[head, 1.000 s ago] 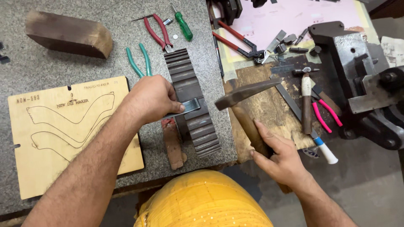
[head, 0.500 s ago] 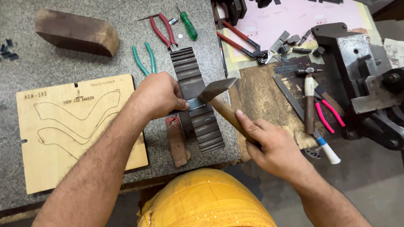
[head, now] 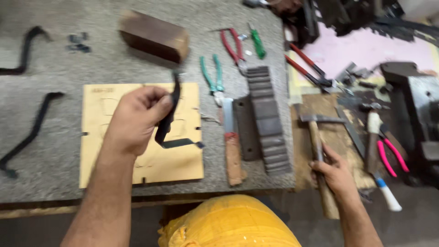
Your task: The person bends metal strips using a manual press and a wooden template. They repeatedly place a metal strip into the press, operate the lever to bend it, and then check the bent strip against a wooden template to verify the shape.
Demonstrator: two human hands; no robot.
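Bent dark metal strip (head: pixel 168 122), held upright

No packages, labels, signs or screens show anywhere on the bench or beside it.

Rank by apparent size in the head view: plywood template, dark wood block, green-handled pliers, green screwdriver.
1. Plywood template, clearly largest.
2. Dark wood block.
3. Green-handled pliers.
4. Green screwdriver, smallest.
The block lies farther from the camera, so it may be undersized here.
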